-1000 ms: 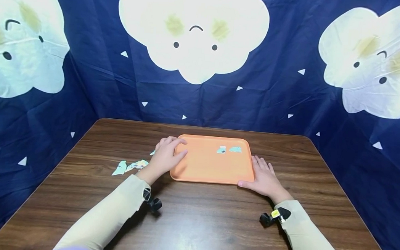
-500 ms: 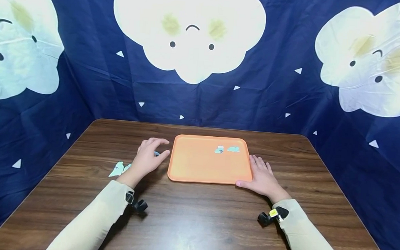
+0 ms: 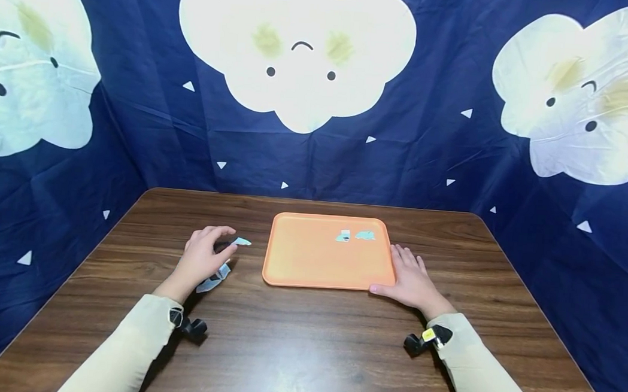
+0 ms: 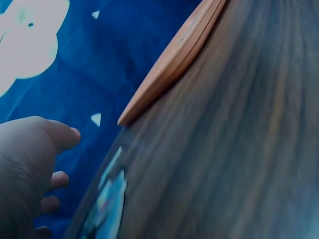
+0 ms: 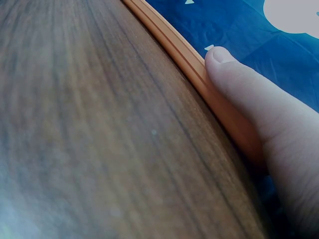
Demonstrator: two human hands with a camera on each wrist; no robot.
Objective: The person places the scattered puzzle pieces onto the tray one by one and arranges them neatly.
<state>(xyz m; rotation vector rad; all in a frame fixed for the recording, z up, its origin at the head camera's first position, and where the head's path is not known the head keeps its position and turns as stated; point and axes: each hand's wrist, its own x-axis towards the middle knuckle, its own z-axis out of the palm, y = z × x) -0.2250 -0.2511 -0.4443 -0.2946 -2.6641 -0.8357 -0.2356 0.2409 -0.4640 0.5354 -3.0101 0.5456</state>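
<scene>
My left hand (image 3: 202,258) hovers over the left side of the table, thumb and fingers apart with nothing between them. Just beyond its fingertips lies a small pale blue paper scrap (image 3: 243,241). More torn paper pieces (image 3: 213,278) lie beside and partly behind that hand; the left wrist view shows paper scraps (image 4: 110,204) too, blurred. An orange tray (image 3: 315,262) lies in the middle. On it are two light blue paper scraps, one with a white edge (image 3: 343,236) and another (image 3: 365,235). My right hand (image 3: 410,283) rests against the tray's right front corner, its thumb (image 5: 239,84) along the rim.
The brown wooden table (image 3: 305,339) reaches back to a dark blue cloth (image 3: 316,166) printed with white clouds, which also hangs at both sides. A small black camera (image 3: 193,329) sits on the left wrist, another (image 3: 418,344) on the right.
My left hand has moved left from the tray's left edge to above the torn paper pieces, uncovering the scrap near its fingertips. My right hand stays at the tray's corner.
</scene>
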